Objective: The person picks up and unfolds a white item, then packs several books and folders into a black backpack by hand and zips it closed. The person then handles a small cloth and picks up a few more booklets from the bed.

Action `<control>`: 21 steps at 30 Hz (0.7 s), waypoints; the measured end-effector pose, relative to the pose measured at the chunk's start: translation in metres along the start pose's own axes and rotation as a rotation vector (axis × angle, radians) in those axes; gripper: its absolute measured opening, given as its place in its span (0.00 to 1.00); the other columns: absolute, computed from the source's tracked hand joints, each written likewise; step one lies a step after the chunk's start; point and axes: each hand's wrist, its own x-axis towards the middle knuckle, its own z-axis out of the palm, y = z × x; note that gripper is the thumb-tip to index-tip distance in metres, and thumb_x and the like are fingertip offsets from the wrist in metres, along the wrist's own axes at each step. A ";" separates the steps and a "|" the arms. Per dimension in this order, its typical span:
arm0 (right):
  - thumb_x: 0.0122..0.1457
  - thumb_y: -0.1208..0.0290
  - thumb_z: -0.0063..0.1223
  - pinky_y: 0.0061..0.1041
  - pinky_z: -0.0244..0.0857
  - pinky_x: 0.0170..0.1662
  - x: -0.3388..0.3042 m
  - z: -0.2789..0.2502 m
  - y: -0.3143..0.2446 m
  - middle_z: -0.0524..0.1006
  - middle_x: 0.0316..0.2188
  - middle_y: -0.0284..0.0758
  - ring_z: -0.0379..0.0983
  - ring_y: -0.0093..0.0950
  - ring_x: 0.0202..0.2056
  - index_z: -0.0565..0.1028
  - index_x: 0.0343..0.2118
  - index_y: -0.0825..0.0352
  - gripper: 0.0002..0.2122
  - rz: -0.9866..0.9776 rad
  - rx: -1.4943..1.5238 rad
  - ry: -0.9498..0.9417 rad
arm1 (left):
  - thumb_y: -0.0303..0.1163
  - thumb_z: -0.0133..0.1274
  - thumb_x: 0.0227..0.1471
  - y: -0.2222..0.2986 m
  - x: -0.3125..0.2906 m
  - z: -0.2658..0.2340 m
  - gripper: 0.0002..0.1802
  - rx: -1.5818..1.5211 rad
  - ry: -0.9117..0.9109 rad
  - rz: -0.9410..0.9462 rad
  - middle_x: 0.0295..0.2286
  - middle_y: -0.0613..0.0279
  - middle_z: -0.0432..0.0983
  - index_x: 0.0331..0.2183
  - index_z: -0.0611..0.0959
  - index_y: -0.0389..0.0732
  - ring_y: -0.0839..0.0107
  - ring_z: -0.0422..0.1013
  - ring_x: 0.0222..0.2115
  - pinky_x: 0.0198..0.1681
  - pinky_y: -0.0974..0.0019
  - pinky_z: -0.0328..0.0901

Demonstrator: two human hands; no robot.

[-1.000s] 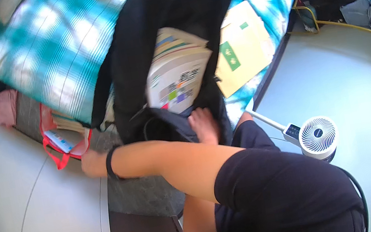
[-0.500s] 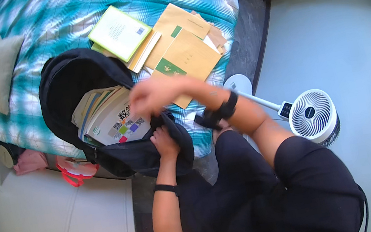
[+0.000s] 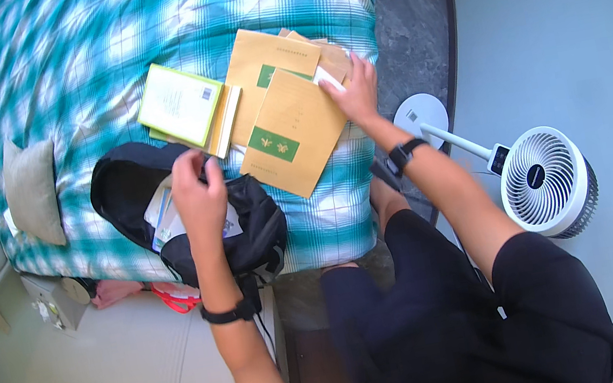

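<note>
A: Where is the black backpack [image 3: 261,220] being kept?
B: It is being supported on the near edge of the bed, on the plaid cover [image 3: 80,67], with its mouth being left open. Books [image 3: 166,220] are being held inside, partly hidden by the forearm.

A: And the left hand [image 3: 199,198]?
B: It is being held over that mouth, fingers loosely curled, thumb a little apart from them. Nothing is being shown in its grasp, though whether something is being pinched under the fingertips cannot be told.

A: What about the right hand [image 3: 355,93]?
B: It is being placed at the right edge of the brown envelopes [image 3: 299,127], half open, thumb and forefinger spread. The thumb is being set by a white paper [image 3: 328,78] that is being partly covered by the front envelope. Whether an edge is being gripped cannot be told.

A: How are the envelopes being arranged?
B: They are being overlapped in a loose pile, and green panels are being shown on two of them. Just left of the pile, a green-edged book [image 3: 180,103] is being borne by other flat items.

A: Anything farther off?
B: A grey cushion [image 3: 35,194] is being supported at the bed's left, and a white fan [image 3: 537,175] is being stood right of the bed.
</note>
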 end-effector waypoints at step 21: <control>0.42 0.63 0.64 0.39 0.65 0.37 -0.092 0.031 -0.041 0.70 0.35 0.52 0.70 0.49 0.34 0.57 0.44 0.75 0.32 0.195 0.476 -0.038 | 0.73 0.56 0.24 -0.010 0.135 0.148 0.57 0.683 -0.386 0.060 0.37 0.43 0.71 0.40 0.72 0.26 0.53 0.71 0.39 0.41 0.55 0.65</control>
